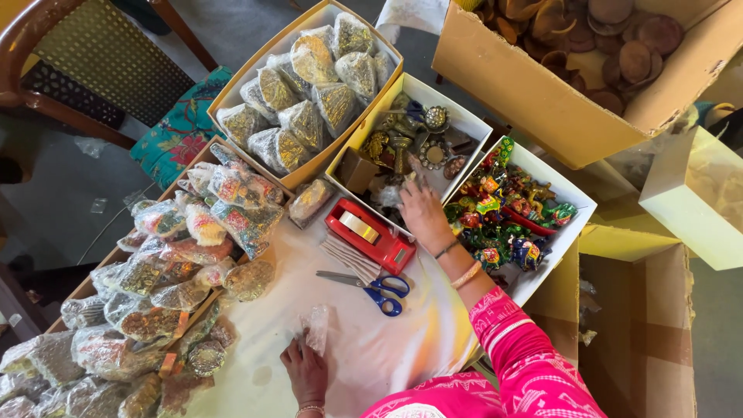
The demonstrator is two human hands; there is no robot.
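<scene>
Clear plastic pouch — upright — beside left hand.

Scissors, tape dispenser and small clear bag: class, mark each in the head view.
scissors (370, 285), head view, on the blades near the pivot.
tape dispenser (370, 234), head view, on its red body.
small clear bag (316, 328), head view, on its crinkled middle.

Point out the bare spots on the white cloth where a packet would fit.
Bare cloth lies between the scissors, left hand and right forearm. Smaller patch below the tape dispenser. Crowded: packet trays, boxes near the right hand.
</scene>
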